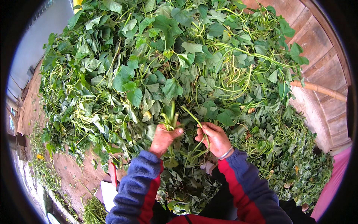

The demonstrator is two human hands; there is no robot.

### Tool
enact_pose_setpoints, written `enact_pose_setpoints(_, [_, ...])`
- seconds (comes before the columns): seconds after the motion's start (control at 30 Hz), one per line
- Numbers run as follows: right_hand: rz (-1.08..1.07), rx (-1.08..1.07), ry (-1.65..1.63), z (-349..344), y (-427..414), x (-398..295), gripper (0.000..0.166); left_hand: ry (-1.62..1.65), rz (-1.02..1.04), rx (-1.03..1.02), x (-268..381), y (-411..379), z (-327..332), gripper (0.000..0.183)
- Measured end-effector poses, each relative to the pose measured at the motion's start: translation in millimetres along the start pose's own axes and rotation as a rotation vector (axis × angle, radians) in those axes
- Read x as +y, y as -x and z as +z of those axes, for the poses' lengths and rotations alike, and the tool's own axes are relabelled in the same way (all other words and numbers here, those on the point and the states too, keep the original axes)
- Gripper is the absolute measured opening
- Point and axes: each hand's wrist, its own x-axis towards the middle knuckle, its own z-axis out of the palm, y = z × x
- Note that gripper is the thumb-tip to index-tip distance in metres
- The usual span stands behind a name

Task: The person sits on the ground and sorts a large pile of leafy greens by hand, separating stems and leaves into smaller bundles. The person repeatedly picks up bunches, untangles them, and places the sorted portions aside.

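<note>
A bunch of green leaf stems (171, 119) is gripped in my left hand (164, 137), its blunt ends pointing up past the thumb. My right hand (215, 137), with a silver bangle at the wrist, pinches a thin green stem (192, 114) between thumb and fingers. The stem's tip slants up to the left, and more stem hangs below the hand. Both hands are a little apart, in front of a large heap of leafy vines (167, 70) that look like sweet potato vines. Loose leaves (190, 184) lie beneath my arms.
A cleaver (109, 190) with a red handle lies at lower left, partly behind my left sleeve. Near it is a pile of stems (94, 211). Wooden boards (321, 44) curve along the right, with a bamboo pole (318, 87). Pink cloth (334, 184) shows at lower right.
</note>
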Motion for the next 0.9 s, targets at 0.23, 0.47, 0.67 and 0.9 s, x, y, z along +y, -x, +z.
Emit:
enact_pose_setpoints(0.23, [-0.150,-0.099,0.023,3.1,-5.5,6.3,0.017,0.092,-0.211,-0.130,-20.7,10.5,18.1,0.020])
enact_pose_setpoints(0.47, [-0.182,-0.095,0.046,6.7,-10.3,14.1,0.019,0.180,-0.149,-0.160,-28.3,18.6,37.3,0.026])
enact_pose_setpoints(0.67, [-0.278,-0.041,0.526,3.3,-5.3,18.2,0.020,0.085,-0.005,-0.107,-23.1,11.0,31.5,0.021])
enact_pose_setpoints(0.9, [-0.233,-0.012,0.911,3.7,3.6,7.3,0.012,-0.407,0.090,0.055,-18.1,-1.5,8.9,0.021])
